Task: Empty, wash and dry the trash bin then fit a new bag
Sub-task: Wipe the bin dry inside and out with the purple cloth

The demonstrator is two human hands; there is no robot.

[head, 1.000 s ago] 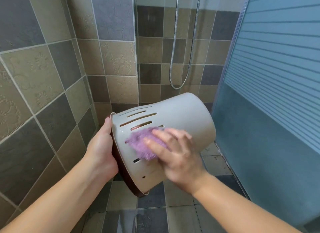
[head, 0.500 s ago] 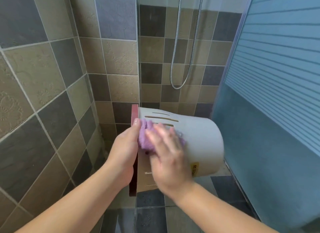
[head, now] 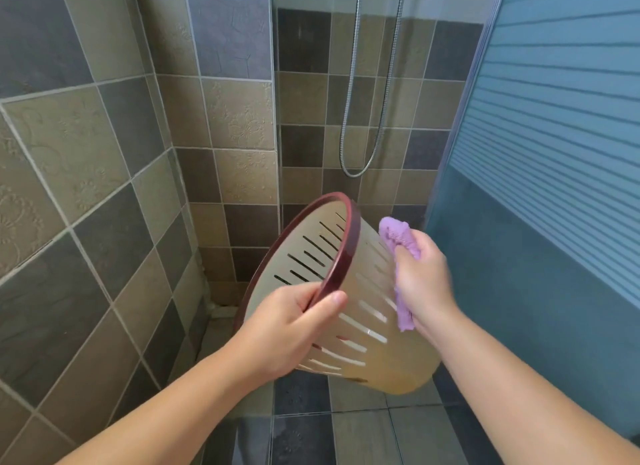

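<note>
Gripping bin (head: 360,329) by rim in closed left hand (head: 287,329), tilted mid-air above shower floor to expose slotted side, wiping dry with cloth (head: 401,253) bunched in closed right hand (head: 420,284)

Tilted bin (head: 374,353), cloth (head: 398,237) against it

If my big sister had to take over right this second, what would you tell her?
Left hand: grip on the bin by its dark red rim, bin held in the air, tilted, mouth facing up-left.
Right hand: grip on the purple cloth, pressed against the bin's outer wall.
Done: bin looks empty inside.
Left: finish wiping the outside and inside dry, then fit a new bag. No bag is in view.
</note>
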